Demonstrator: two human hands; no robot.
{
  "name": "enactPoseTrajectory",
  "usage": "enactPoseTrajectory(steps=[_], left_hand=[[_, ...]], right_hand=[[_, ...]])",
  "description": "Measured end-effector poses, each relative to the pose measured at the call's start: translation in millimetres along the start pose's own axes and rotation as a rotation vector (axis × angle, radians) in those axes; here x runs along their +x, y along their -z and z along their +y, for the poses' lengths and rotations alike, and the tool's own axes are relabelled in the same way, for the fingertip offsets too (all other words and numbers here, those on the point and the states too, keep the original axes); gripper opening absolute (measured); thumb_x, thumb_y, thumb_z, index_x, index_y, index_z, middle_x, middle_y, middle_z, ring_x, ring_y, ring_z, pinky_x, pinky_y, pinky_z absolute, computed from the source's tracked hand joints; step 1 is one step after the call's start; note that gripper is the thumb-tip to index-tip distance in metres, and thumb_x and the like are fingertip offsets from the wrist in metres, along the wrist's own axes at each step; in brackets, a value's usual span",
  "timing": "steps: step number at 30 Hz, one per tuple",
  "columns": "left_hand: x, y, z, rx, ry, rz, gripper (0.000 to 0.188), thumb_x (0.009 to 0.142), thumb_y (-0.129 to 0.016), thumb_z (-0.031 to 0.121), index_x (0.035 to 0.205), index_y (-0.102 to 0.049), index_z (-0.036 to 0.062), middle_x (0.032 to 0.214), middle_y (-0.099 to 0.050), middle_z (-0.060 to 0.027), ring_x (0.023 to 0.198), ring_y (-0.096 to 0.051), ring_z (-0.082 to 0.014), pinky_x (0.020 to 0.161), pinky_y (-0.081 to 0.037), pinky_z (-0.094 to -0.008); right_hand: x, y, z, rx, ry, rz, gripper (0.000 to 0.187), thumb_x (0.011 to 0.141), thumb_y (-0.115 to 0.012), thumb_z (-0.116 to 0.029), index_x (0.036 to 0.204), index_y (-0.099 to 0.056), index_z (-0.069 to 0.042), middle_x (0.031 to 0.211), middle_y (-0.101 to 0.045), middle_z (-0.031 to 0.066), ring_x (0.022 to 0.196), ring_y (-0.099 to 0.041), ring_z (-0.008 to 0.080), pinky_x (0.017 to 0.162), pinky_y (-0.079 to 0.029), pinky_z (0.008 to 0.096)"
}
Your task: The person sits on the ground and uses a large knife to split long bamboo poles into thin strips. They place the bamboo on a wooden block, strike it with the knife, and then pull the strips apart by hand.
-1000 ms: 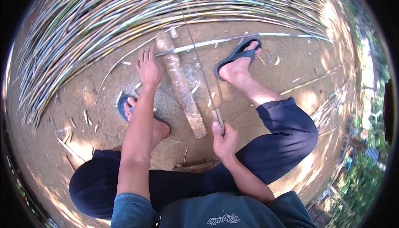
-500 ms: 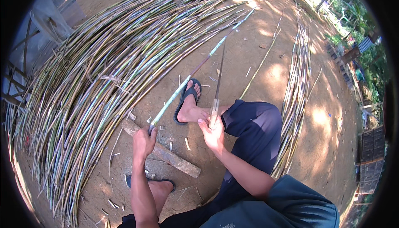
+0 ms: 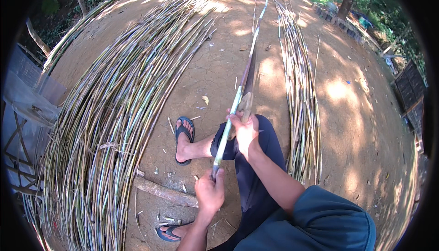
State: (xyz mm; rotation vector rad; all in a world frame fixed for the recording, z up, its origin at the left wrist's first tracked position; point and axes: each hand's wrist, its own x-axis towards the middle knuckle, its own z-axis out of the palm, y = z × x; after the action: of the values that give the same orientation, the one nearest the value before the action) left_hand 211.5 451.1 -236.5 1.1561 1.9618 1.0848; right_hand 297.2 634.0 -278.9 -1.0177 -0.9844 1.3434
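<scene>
My left hand (image 3: 210,192) is closed round the near end of a long, pale green bamboo pole (image 3: 223,140). The pole slants up and away from me, its far tip reaching toward the top of the view. Against the pole's right side, my right hand (image 3: 246,134) grips the wooden handle of a long knife (image 3: 247,103). The dark blade lies close along the pole and is smeared by motion; whether its edge touches the pole I cannot tell. Some right-hand fingers pass by the pole and seem to touch it.
A broad heap of bamboo poles (image 3: 116,100) covers the ground at left. Another, narrower bundle (image 3: 295,86) lies at right. Near my sandalled feet are a short log (image 3: 165,192) and scattered cut bits. Trees and a low block edging (image 3: 338,24) stand far right.
My view has turned rightward. The pole has swung to the right, and the knife and pole, apart before, are now side by side with my right hand at the pole.
</scene>
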Motion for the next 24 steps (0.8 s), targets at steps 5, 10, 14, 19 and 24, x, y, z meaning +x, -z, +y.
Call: enactPoseTrajectory(steps=[5,10,14,19,24], left_hand=[[16,-78,82,-0.265,-0.249,-0.254,0.023,0.096,-0.056,0.021,0.101,-0.057,-0.0011,0.076,-0.055,-0.0138,0.068,-0.056,-0.0199,0.064,-0.045,-0.0336],[-1,-89,68,-0.589,-0.426,-0.179,0.026,0.088,-0.065,0.008,0.112,-0.059,0.0000,0.098,-0.052,-0.0099,0.081,-0.054,-0.0176,0.076,-0.046,-0.0288],[11,-62,-64,-0.377,-0.237,0.287,0.007,0.088,-0.062,0.006,0.086,-0.061,-0.0001,0.083,-0.055,-0.0063,0.077,-0.051,-0.0126,0.070,-0.042,-0.0257],[31,-18,-143,-0.571,0.257,0.594,0.017,0.094,-0.056,0.015,0.084,-0.062,0.0018,0.071,-0.055,-0.0009,0.065,-0.047,-0.0086,0.062,-0.038,-0.0239],[21,19,-164,-0.480,0.296,0.500,0.019,0.094,-0.057,0.018,0.087,-0.063,0.0012,0.069,-0.054,-0.0005,0.062,-0.047,-0.0085,0.060,-0.040,-0.0243]], right_hand=[[72,78,-99,-0.341,0.161,0.171,0.016,0.080,-0.064,0.001,0.095,-0.058,0.001,0.099,-0.070,0.0104,0.070,-0.056,0.0119,0.064,-0.045,0.0240],[152,221,-136,-1.038,0.196,0.328,0.023,0.079,-0.066,-0.012,0.099,-0.065,-0.001,0.088,-0.069,0.0120,0.080,-0.065,0.0224,0.075,-0.050,0.0346],[158,332,-97,-1.316,0.172,0.395,0.031,0.077,-0.067,-0.020,0.100,-0.063,0.000,0.092,-0.068,0.0230,0.087,-0.066,0.0384,0.081,-0.051,0.0440],[139,438,2,-1.533,0.004,0.383,0.036,0.077,-0.063,-0.016,0.107,-0.057,0.002,0.093,-0.065,0.0280,0.092,-0.063,0.0444,0.083,-0.049,0.0493],[137,468,75,-1.514,-0.118,0.406,0.038,0.078,-0.064,-0.020,0.109,-0.055,0.001,0.097,-0.065,0.0278,0.098,-0.062,0.0442,0.082,-0.050,0.0493]])
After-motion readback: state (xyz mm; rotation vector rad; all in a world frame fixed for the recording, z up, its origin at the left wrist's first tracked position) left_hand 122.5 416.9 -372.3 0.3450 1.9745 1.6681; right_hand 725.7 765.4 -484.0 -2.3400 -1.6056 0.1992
